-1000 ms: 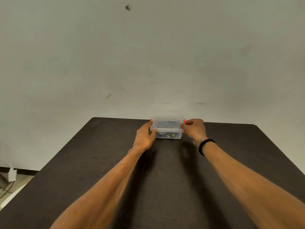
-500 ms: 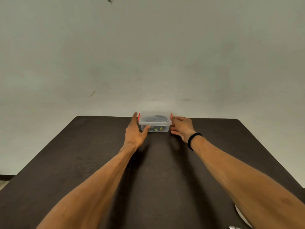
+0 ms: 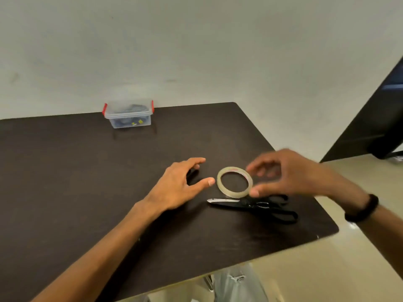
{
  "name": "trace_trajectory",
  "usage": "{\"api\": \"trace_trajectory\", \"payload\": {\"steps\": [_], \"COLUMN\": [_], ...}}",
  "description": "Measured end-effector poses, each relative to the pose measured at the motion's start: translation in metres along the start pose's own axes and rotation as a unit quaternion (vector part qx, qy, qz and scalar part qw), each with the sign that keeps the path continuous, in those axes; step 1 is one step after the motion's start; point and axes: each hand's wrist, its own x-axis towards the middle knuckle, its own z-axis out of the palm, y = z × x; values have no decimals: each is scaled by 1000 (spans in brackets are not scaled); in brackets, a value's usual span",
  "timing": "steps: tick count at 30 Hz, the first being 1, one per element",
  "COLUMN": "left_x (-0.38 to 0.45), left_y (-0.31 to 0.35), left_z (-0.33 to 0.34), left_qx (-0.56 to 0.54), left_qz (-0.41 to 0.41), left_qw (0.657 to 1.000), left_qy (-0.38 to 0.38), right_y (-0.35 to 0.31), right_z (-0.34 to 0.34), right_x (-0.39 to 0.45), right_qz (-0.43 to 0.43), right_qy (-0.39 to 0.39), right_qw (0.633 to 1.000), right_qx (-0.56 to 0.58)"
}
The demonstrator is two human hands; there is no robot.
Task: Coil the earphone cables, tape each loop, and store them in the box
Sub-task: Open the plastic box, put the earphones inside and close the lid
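Presently we find the closed box [image 3: 128,115] at eleven o'clock on the tabletop [image 3: 65,171], dark cables inside. Both hands flank the tape roll [image 3: 234,182]: left hand [image 3: 178,186] with fingers apart, right hand [image 3: 290,171] blurred, grasp undeterminable. Scissors [image 3: 253,205] lie beside. We judge storage done; tidying follows. Plain wall [image 3: 196,40] behind.

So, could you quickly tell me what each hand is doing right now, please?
Left hand: open, fingers spread, holding nothing.
Right hand: blurred, curled at the tape roll; grip cannot be told.
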Motion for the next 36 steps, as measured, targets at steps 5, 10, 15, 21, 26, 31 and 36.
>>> {"api": "trace_trajectory", "payload": {"steps": [5,10,15,21,26,31,36], "left_x": [19,36,50,60,60,64,61], "left_y": [28,45,50,53,49,44,40], "left_z": [20,24,24,22,24,22,24], "left_qx": [47,34,36,41,29,24,4], "left_qz": [30,42,39,35,48,43,48], "left_qw": [996,990,983,978,986,989,984], "left_qy": [-72,-128,-177,-202,-158,-140,-174], "right_y": [46,62,60,76,87,99,104], "right_z": [35,42,41,45,53,50,28], "right_x": [-44,-41,-34,-31,-38,-49,-46], "right_qz": [-9,-39,-73,-108,-146,-159,-35], "right_qy": [-24,18,-1,15,69,141,311], "right_qw": [991,986,983,987,983,976,944], "right_qx": [-132,-162,-168,-118,-85,-48,103]}}
